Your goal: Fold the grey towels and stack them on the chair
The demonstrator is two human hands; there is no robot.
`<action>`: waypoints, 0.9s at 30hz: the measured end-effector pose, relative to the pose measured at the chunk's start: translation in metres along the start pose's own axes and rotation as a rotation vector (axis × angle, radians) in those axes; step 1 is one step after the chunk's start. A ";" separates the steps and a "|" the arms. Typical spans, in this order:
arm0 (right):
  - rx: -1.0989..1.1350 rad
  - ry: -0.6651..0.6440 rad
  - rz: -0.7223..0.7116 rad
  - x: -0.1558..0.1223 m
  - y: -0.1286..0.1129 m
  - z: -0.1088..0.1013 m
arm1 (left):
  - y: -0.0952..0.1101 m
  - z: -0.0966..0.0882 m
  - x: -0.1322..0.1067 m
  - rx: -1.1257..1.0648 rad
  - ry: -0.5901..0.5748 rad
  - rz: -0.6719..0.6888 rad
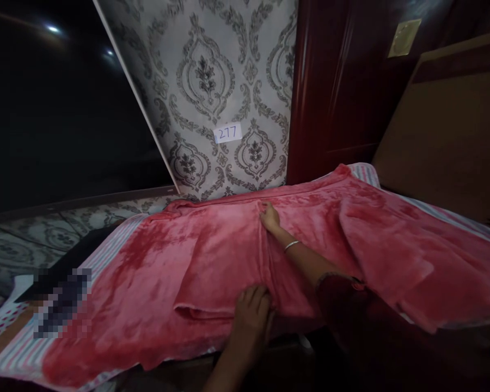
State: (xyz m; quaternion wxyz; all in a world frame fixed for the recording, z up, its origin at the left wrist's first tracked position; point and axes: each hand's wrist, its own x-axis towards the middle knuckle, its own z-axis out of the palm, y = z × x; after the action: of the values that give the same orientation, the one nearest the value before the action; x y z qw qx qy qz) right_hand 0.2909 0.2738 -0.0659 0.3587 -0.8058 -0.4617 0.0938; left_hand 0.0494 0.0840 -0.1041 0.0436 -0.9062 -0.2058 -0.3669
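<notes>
A pink plush cloth (224, 256) lies folded in the middle of a broad spread of the same pink plush. My left hand (251, 313) is closed over the near edge of the folded part, its fingers curled onto the fabric. Farther off, my right hand (270, 218) pinches the cloth at the far end of the same fold line. A silver bangle (292, 246) circles the right wrist. Between the two hands the folded edge runs nearly straight. What lies under my left palm is hidden.
A striped sheet (118, 242) shows beneath the plush. To the left stands a large dark screen (65, 109); on the right is a big cardboard box (453, 125). Patterned wallpaper (206, 76) with a paper label (227, 132) marked 277 rises behind, beside a dark red panel (330, 98).
</notes>
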 end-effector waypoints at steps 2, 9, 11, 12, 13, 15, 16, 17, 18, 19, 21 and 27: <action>-0.020 -0.016 0.023 -0.003 0.001 -0.001 | 0.001 0.001 -0.001 0.015 -0.037 0.012; -0.154 -0.008 -0.164 -0.017 -0.029 -0.005 | 0.006 -0.023 0.005 -0.167 -0.194 -0.077; -0.263 -0.068 -0.300 -0.027 -0.035 0.000 | 0.008 -0.026 0.006 -0.182 -0.224 -0.085; -0.313 -0.118 -0.345 -0.032 -0.035 0.004 | 0.009 -0.026 0.005 -0.181 -0.237 -0.090; -0.348 -0.172 -0.364 -0.037 -0.033 0.007 | 0.011 -0.026 0.004 -0.181 -0.245 -0.096; -0.388 -0.261 -0.360 -0.045 -0.028 0.014 | 0.013 -0.027 -0.001 -0.202 -0.240 -0.113; -0.397 -0.285 -0.348 -0.048 -0.024 0.016 | 0.013 -0.028 -0.003 -0.230 -0.233 -0.116; -0.401 -0.293 -0.337 -0.048 -0.022 0.018 | 0.011 -0.031 -0.005 -0.267 -0.224 -0.118; -0.402 -0.290 -0.332 -0.047 -0.020 0.018 | 0.007 -0.035 -0.007 -0.301 -0.210 -0.121; -0.399 -0.279 -0.336 -0.045 -0.020 0.017 | -0.001 -0.040 -0.009 -0.322 -0.177 -0.128; -0.379 -0.243 -0.359 -0.035 -0.020 0.014 | -0.023 -0.053 -0.012 -0.307 -0.049 -0.222; -0.332 -0.238 -0.376 0.017 -0.016 0.005 | -0.111 -0.103 -0.021 -0.395 0.247 -1.065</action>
State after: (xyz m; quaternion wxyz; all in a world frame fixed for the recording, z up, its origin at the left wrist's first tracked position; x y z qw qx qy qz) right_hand 0.2872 0.2951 -0.0562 0.1763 -0.7372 -0.6509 0.0426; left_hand -0.0760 0.1547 -0.0519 -0.2930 -0.6194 -0.5544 -0.4725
